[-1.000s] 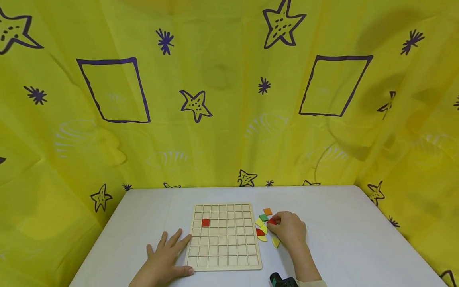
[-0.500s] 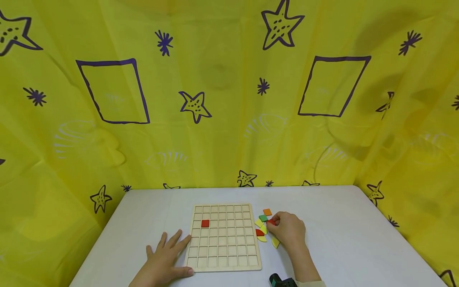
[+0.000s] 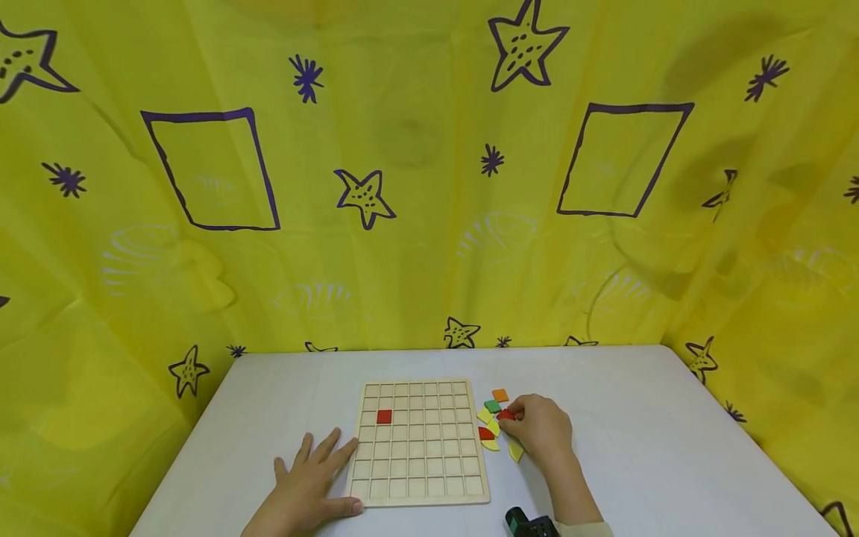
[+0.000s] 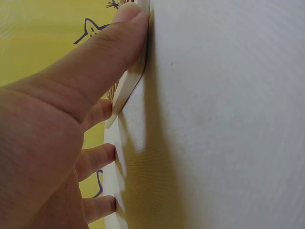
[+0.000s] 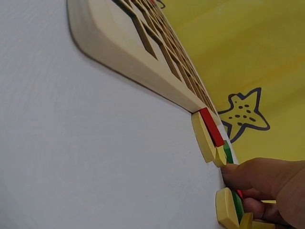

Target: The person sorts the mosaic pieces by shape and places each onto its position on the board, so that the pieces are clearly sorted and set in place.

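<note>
A pale wooden grid board [image 3: 417, 501] lies on the white table, with one red square tile [image 3: 384, 417] set in a cell of its upper left part. My left hand [image 3: 305, 481] is spread along the board's left side. Its thumb touches the near left corner, also seen in the left wrist view. Right of the board, my right hand [image 3: 545, 432] pinches a red tile [image 3: 506, 415] between thumb and fingers, low at the table. The fingers partly cover its shape. Beside it are a green tile [image 3: 493, 406], another red tile [image 3: 486, 433] and several yellow tiles [image 3: 515, 452].
An orange square tile [image 3: 500, 395] lies at the far end of the loose tiles. A dark device [image 3: 530, 523] sits at the right wrist. Yellow printed cloth [image 3: 416, 261] hangs behind the white table [image 3: 644, 447] and along its sides.
Very little differs: the red tile at the right fingertips appears shifted slightly left. The left hand and the board stay in place.
</note>
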Demonstrator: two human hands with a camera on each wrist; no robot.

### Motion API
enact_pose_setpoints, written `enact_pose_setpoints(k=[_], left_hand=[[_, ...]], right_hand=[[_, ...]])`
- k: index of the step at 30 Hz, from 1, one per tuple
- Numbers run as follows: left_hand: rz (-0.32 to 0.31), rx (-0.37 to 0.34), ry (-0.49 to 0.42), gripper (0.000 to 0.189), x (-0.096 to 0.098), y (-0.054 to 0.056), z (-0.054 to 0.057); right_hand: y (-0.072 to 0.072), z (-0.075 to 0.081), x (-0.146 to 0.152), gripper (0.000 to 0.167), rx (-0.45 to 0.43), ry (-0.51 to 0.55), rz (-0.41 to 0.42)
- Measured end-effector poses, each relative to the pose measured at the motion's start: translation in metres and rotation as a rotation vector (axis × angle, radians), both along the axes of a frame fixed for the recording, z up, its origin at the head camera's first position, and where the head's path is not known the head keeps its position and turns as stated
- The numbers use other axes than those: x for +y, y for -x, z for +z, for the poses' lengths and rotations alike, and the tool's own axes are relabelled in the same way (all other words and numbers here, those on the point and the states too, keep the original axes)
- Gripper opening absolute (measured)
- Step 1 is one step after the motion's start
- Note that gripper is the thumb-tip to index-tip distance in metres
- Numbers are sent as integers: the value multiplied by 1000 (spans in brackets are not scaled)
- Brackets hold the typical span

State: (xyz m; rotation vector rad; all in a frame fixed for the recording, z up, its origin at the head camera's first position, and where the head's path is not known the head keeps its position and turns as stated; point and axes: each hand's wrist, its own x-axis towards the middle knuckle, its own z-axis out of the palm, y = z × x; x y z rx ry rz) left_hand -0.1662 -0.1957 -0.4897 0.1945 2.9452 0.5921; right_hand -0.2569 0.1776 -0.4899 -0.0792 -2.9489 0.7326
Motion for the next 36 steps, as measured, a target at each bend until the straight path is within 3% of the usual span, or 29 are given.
enact_pose_setpoints(k=[6, 12, 26, 36], left_hand=[[2, 6, -1, 101, 0, 0, 1], [2, -3, -4, 101, 0, 1, 1], [-5, 8, -13, 99, -1, -2, 2], [-10, 15, -15, 99, -1, -2, 1]], right_hand=[[1, -2, -1, 24, 36, 34, 21], [2, -4, -1, 24, 93, 4, 28], [2, -2, -2, 23, 51, -2, 45], [4, -4, -2, 27, 90, -24, 36]])
